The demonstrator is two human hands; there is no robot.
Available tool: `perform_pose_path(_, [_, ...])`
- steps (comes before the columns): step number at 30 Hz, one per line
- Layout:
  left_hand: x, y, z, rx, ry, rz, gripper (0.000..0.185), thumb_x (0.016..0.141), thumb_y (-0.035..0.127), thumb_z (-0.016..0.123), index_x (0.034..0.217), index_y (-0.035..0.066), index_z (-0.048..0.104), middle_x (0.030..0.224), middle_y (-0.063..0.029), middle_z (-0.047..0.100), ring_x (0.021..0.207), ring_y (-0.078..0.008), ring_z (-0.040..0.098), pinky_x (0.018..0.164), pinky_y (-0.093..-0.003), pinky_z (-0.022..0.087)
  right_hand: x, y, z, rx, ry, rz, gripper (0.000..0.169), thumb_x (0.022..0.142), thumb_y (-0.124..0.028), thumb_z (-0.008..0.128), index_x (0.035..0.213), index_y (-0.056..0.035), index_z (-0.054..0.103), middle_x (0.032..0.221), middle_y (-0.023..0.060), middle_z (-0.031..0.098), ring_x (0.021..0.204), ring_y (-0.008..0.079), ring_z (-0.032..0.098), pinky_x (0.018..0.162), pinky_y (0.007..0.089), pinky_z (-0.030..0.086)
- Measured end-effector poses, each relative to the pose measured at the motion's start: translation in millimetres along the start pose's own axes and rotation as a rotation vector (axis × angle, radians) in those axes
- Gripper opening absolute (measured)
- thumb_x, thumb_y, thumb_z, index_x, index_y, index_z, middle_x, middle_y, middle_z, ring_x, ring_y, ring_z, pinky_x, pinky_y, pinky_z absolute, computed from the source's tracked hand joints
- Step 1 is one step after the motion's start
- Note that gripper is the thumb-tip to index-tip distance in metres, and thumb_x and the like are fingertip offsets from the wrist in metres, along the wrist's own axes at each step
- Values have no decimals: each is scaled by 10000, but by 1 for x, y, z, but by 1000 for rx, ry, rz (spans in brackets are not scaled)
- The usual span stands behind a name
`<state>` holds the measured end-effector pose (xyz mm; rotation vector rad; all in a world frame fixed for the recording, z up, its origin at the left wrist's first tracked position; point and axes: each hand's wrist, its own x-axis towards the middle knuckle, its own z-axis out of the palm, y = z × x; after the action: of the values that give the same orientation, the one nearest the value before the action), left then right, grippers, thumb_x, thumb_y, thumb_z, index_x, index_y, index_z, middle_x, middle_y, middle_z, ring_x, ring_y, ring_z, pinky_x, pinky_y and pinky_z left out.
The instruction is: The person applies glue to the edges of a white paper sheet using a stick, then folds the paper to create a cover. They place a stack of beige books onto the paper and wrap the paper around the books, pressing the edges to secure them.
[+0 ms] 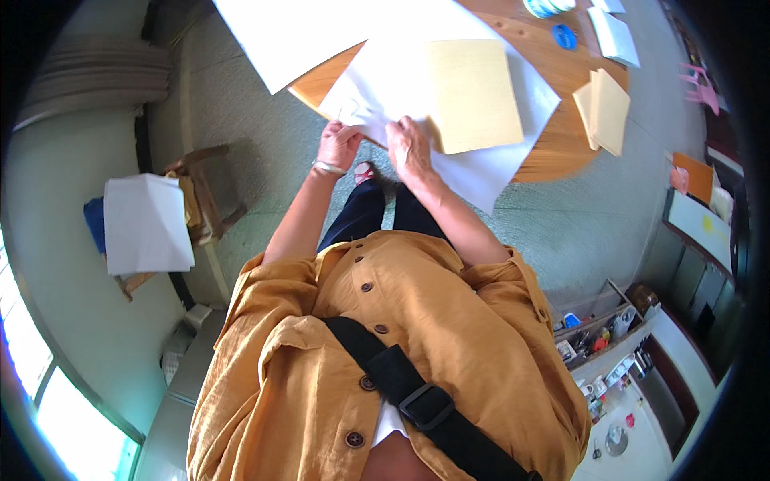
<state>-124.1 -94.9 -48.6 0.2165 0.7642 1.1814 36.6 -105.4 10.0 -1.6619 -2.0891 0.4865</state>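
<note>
A large white sheet of paper point(385, 72) lies on the wooden table point(556, 144), its near corner hanging past the edge. On it rests a flat pale-yellow rectangle of paper or card point(475, 96). My left hand point(338, 145), with a bracelet at the wrist, pinches the sheet's near left edge, which looks crumpled there. My right hand point(409, 144) has curled fingers on the same edge, just left of the yellow rectangle. The fingertips of both hands are partly hidden by glare and by the hands themselves.
Another large white sheet point(283, 36) extends past the table's far left. At the right lie yellow pieces point(601, 114), a blue lid point(564, 37), a container point(547, 6) and white stacks point(615, 37). A wooden chair point(207, 192) with white papers point(147, 222) stands left.
</note>
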Motion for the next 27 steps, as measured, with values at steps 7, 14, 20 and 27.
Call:
perform_pose_path(7, [-6,8,5,-45,-18,32,388,781,-95,444,1159,-21,495,1123,-116,578,1053,-221,559,942,-330,438,-22,-6,-77,273,-60,175,92,807,-32,524,836,4,604,831,175,578,803,335,570,743,401,465])
perform_pose_path(14, [-40,19,39,250,467,282,631,759,-30,484,1365,23,317,1269,-153,465,1135,-252,492,944,-335,427,3,8,-190,1097,-5,496,109,865,-25,573,940,43,612,768,50,621,616,85,548,587,233,464])
perform_pose_path(20, [-48,5,98,1021,599,793,640,792,164,575,1376,97,322,1289,-149,380,1238,-294,357,1048,-478,277,25,68,-229,1186,1,597,110,865,-75,611,938,3,636,720,14,609,580,68,512,550,210,433])
perform_pose_path(27, [-3,-37,230,1555,31,750,513,790,44,573,1285,111,458,1350,-143,393,1300,-351,296,1064,-518,257,115,191,-255,801,436,430,116,848,-12,551,900,-15,655,750,31,605,555,82,513,474,249,427])
